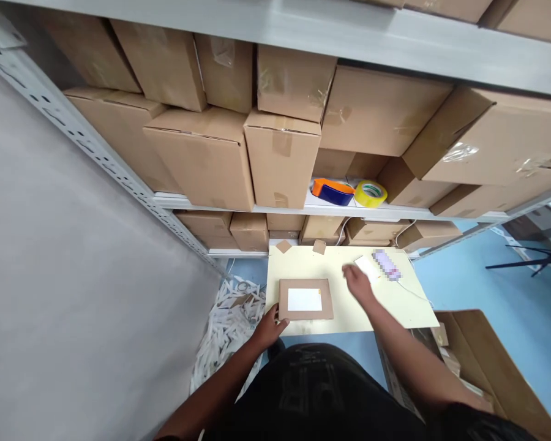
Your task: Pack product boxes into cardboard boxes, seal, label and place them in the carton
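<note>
A small flat cardboard box [305, 315] lies on the cream tabletop [349, 318], with a white label [304, 299] on its top. My left hand [270, 327] grips the box's near left corner, thumb at the front edge and fingers along the side. Over the table to the right of the box is my right hand [358, 283], slightly blurred, its fingers curled together. Whatever those fingers may hold is hidden. Just beyond that hand lies white paper [367, 267], beside a pixelated purple object [386, 264].
Shelves ahead hold several cardboard boxes [282, 160], a blue-and-orange tape dispenser [333, 191] and a yellow tape roll [370, 193]. White paper strips [227, 324] cover the floor at left. A large open carton [491, 367] stands at right. Cardboard scraps [319, 247] lie at the table's back.
</note>
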A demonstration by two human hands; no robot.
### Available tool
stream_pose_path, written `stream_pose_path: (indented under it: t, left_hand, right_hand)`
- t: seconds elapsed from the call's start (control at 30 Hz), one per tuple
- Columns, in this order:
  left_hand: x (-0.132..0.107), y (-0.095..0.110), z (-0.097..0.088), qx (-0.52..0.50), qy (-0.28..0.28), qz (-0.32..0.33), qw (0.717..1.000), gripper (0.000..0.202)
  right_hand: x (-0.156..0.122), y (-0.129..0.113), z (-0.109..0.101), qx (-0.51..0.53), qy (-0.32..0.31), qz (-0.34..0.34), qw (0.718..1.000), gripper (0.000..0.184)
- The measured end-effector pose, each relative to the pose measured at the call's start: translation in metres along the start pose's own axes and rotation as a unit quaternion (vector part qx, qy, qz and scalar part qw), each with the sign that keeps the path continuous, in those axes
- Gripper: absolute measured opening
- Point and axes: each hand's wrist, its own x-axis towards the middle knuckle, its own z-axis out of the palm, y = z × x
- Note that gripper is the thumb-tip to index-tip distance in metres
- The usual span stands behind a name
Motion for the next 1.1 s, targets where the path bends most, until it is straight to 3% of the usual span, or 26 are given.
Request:
stream_pose_path:
  t: [0.07, 0.13, 0.2, 0.27, 0.4, 0.6, 0.73, 0.9, 1.1]
  left_hand:
    - [0.004, 0.006, 0.003, -0.005, -0.039, 0.022, 0.999, 0.067]
    - [0.011, 0.013, 0.009, -0.001, -0.048, 0.031, 0.998, 0.066]
    - [0.019, 0.019, 0.016, -0.003, -0.023, 0.017, 1.000, 0.067]
    - [0.024, 0.021, 0.022, -0.016, 0.011, -0.004, 1.000, 0.066]
    - [0.023, 0.021, 0.026, -0.018, 0.011, 0.001, 1.000, 0.052]
    - [0.011, 0.046, 0.016, 0.039, 0.042, 0.061, 0.996, 0.055]
    - [0.022, 0.063, 0.013, 0.098, 0.082, 0.092, 0.988, 0.055]
    - [0.033, 0.062, 0.011, 0.126, 0.089, 0.078, 0.985, 0.053]
    - [0.027, 0.055, 0.009, 0.081, 0.039, 0.073, 0.993, 0.055]
  right_hand:
    - [-0.045, 0.063, 0.019, 0.066, -0.068, 0.140, 0.986, 0.033]
    - [-0.074, 0.107, 0.036, 0.114, -0.100, 0.203, 0.967, 0.039]
    - [-0.085, 0.131, 0.047, 0.160, -0.083, 0.225, 0.957, 0.045]
    - [-0.084, 0.140, 0.051, 0.197, -0.066, 0.237, 0.949, 0.052]
    - [-0.075, 0.143, 0.047, 0.216, -0.089, 0.241, 0.942, 0.065]
    - [-0.067, 0.135, 0.029, 0.152, -0.056, 0.163, 0.973, 0.076]
    - [-0.050, 0.113, 0.023, 0.116, -0.064, 0.133, 0.982, 0.072]
    - [-0.044, 0.094, 0.028, 0.044, -0.039, 0.103, 0.993, 0.064]
    - [-0.054, 0.093, 0.028, 0.035, -0.017, 0.088, 0.995, 0.059]
